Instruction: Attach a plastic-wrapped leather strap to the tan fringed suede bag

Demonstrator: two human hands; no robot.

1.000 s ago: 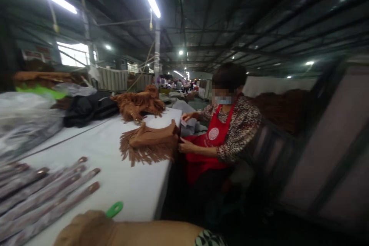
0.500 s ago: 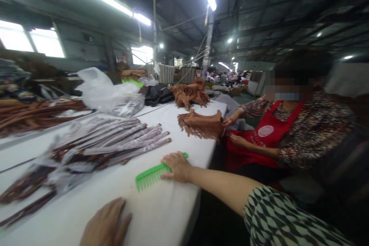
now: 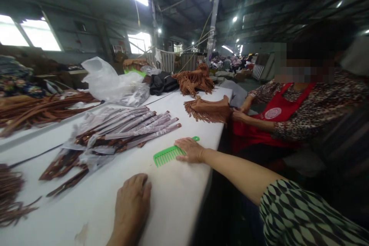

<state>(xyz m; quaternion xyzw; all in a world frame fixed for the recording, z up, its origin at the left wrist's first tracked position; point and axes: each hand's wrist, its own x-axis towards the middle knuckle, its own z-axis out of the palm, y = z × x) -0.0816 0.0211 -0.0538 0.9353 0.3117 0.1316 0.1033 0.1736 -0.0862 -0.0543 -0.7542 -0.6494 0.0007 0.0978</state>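
My right hand is closed over the handle of a green wide-toothed comb. The comb lies on the white tabletop, teeth toward me. My left hand rests on the table below and left of the comb, thumb apart from its loosely bent fingers; the fingertips are partly hidden, and I see nothing held in it. Beyond the comb lies a bundle of brown straps partly wrapped in whitish plastic. A brown fringed piece lies at the table's right edge, where a co-worker's hands touch it.
A co-worker in a red apron sits at the right edge. Farther back are a brown fringed heap, a black folded item and a clear plastic bag. Brown strips lie at far left, dark brown fringe at near left.
The view has tilted down, bringing the dark brown fringe into sight at left. My left hand is slightly nearer the comb. My right hand stays on the comb. The co-worker's hands are closer together.
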